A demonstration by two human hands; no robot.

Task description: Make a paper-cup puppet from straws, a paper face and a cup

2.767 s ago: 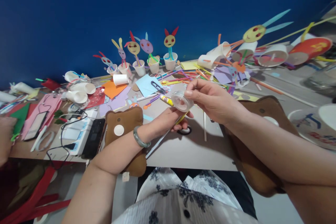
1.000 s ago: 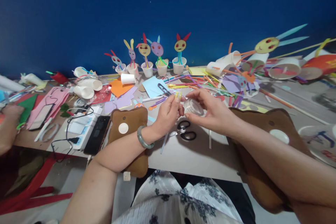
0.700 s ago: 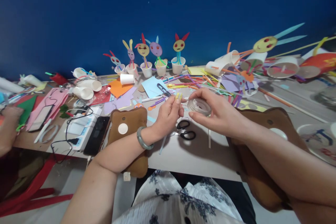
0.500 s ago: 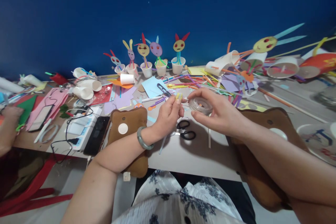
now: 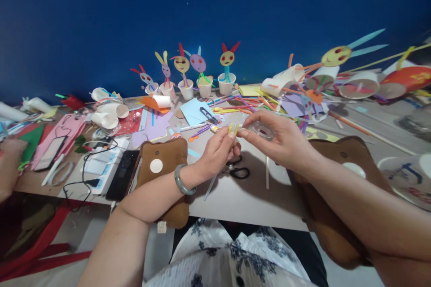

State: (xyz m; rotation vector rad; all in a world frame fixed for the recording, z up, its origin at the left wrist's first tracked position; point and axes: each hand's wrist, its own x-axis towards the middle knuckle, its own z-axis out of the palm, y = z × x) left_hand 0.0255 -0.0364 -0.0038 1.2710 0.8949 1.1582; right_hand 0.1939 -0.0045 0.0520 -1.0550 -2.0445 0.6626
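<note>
In front of me, my left hand (image 5: 220,148) is closed around a small yellow-and-white tube-like thing (image 5: 233,128), its exact kind too small to make out. My right hand (image 5: 279,139) brings thumb and index finger together at that thing's right end. Just behind the right fingers is a clear roll of tape (image 5: 262,130), partly hidden; whether the hand touches it I cannot tell. Black-handled scissors (image 5: 240,172) lie on the table below the hands, partly covered by the left one. A pale straw (image 5: 210,187) lies beneath my left wrist.
Paper cups with rabbit-faced figures (image 5: 226,83) line the back. Colored sticks (image 5: 249,102), blue paper (image 5: 195,112) and a black clip (image 5: 208,115) lie before them. Brown pouches (image 5: 163,184) flank my arms; a power strip (image 5: 109,166) and another person's hand (image 5: 13,145) are leftward.
My right fingers have moved from around the tape roll to the end of the yellow-and-white thing. My left hand has shifted slightly, showing more of it.
</note>
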